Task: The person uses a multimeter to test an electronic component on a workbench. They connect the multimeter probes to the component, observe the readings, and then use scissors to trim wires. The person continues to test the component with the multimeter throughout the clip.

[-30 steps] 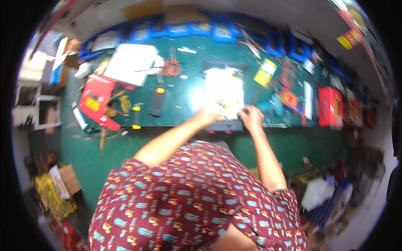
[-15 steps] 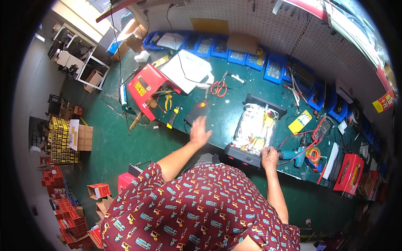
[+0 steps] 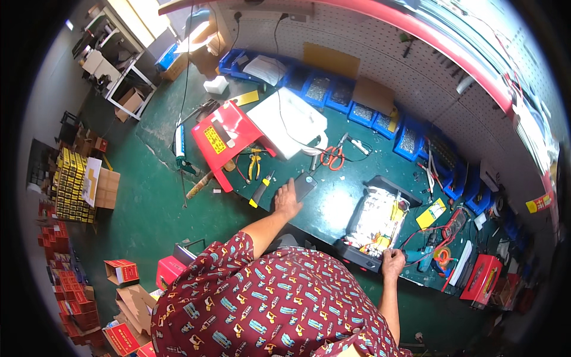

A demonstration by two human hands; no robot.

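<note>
At the bench's front edge, my left hand point(image 3: 288, 201) has its fingers closed at the near side of a dark, flat, phone-like thing point(image 3: 306, 185). A small round spot shows on its top; the palm hides its lower left part. Farther right, my right hand point(image 3: 393, 264) grips the right end of the black front panel point(image 3: 360, 256) of an opened device. Shiny silver wrapping point(image 3: 377, 217) and several coloured wires fill the device's middle. A second black panel point(image 3: 392, 189) closes its far end.
Left on the bench lie a red metal cover point(image 3: 225, 138), yellow-handled pliers point(image 3: 254, 164) and a yellow-black cutter point(image 3: 260, 190). Behind are orange-handled scissors point(image 3: 332, 157) and blue parts bins point(image 3: 318, 88). A teal power drill point(image 3: 426, 257) and multimeter point(image 3: 456, 222) lie right of the device.
My left hand was blurred beside the dark flat thing; now it rests on it. An orange glow there is gone. My right hand stays at the panel's end. The whole view has shifted.
</note>
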